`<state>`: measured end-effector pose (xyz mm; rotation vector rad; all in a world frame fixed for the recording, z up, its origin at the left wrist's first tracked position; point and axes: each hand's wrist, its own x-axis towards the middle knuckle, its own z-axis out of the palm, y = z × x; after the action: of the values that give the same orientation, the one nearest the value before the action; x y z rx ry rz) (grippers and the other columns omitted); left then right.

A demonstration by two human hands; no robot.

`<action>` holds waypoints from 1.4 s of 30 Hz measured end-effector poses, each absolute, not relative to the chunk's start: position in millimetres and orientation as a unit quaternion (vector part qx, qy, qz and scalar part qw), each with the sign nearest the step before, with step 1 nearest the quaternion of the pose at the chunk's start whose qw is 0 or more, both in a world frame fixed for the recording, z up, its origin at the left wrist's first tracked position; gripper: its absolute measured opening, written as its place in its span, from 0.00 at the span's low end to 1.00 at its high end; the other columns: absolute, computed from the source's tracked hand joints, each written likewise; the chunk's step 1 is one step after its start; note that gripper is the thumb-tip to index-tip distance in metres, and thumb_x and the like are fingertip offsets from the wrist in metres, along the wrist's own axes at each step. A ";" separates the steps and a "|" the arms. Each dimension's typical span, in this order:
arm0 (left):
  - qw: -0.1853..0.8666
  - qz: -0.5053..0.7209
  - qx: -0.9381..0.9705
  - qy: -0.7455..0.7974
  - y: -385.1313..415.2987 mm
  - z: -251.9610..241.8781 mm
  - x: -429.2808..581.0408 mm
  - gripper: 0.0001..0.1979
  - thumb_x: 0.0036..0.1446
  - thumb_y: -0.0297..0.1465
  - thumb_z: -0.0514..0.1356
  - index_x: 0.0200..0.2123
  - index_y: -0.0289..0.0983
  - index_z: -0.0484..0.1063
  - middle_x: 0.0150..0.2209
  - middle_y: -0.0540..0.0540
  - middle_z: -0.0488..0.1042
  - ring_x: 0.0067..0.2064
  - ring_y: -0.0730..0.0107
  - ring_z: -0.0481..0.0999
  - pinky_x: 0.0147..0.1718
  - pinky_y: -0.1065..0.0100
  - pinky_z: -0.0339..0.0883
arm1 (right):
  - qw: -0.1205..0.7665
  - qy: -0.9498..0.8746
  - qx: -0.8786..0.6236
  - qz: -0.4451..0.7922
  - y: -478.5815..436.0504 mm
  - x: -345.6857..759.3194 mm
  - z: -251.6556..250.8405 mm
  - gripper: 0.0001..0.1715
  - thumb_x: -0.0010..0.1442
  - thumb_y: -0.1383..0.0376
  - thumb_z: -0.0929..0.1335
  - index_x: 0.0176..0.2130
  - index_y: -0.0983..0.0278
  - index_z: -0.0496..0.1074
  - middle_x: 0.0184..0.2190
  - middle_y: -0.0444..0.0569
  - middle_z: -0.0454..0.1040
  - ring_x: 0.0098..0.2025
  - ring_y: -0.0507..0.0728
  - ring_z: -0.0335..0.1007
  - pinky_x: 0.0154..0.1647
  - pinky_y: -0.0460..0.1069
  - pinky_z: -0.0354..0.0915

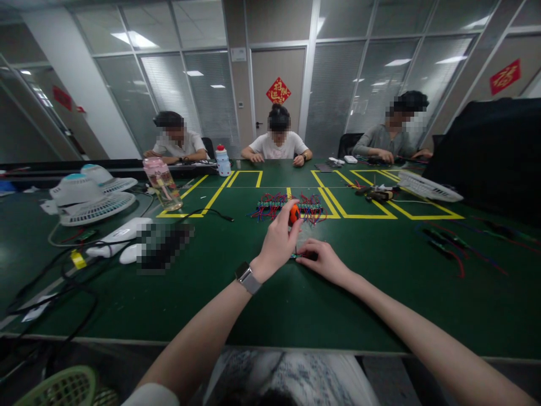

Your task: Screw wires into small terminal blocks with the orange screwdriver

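My left hand (281, 242), with a watch on its wrist, is closed around the orange and black handle of a screwdriver (295, 213). The tool stands roughly upright, and its thin shaft points down at a small green circuit board (293, 256) on the table. Low beside that board, my right hand (319, 257) has its fingers pinched together at the board's edge; the fingertips partly cover it. Just beyond both hands lies a row of green circuit boards (266, 207) with red and blue wires.
On the green table (253, 304), a pink-capped bottle (163, 183), white fans (97, 206) and black cables (63, 282) are at left. More wired boards (448, 237) and a white slatted object (429, 186) lie at right. Several people sit across the table.
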<state>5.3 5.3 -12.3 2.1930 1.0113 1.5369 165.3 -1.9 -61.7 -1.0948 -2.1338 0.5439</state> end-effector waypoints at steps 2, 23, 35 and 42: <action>0.142 0.532 0.757 0.352 5.5 -11.9 5.4 0.20 0.63 0.31 0.51 0.58 0.43 0.54 0.46 0.44 0.71 0.37 0.71 0.77 0.39 0.65 0.75 | 0.334 -0.817 -0.421 0.209 -2.2 165.2 -61.3 0.04 0.54 0.67 0.70 0.32 0.65 0.76 0.30 0.48 0.71 0.31 0.53 0.69 0.34 0.48 0.65; 0.140 0.527 0.765 0.343 3.7 -10.7 5.4 0.20 0.63 0.30 0.51 0.57 0.43 0.54 0.42 0.46 0.72 0.32 0.73 0.77 0.36 0.66 0.75 | 0.335 -0.816 -0.420 0.214 -2.7 164.3 -59.9 0.04 0.54 0.67 0.70 0.32 0.64 0.76 0.30 0.47 0.71 0.31 0.53 0.68 0.34 0.48 0.65; 0.127 0.526 0.766 0.347 2.3 -9.7 5.6 0.20 0.63 0.32 0.51 0.58 0.42 0.56 0.44 0.44 0.72 0.44 0.67 0.76 0.41 0.65 0.74 | 0.330 -0.820 -0.418 0.209 -1.6 165.5 -62.0 0.06 0.55 0.65 0.70 0.34 0.65 0.76 0.31 0.48 0.72 0.32 0.54 0.69 0.35 0.49 0.65; 0.138 0.526 0.765 0.344 3.0 -9.8 5.3 0.19 0.63 0.31 0.51 0.57 0.42 0.56 0.45 0.44 0.71 0.43 0.67 0.76 0.40 0.65 0.75 | 0.332 -0.818 -0.420 0.209 -2.2 165.0 -61.1 0.05 0.54 0.67 0.70 0.34 0.65 0.76 0.31 0.48 0.71 0.31 0.54 0.69 0.34 0.48 0.65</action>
<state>5.3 3.0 -9.8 2.2139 0.9965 1.5213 165.0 -2.2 -61.1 -1.0977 -2.1378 0.5464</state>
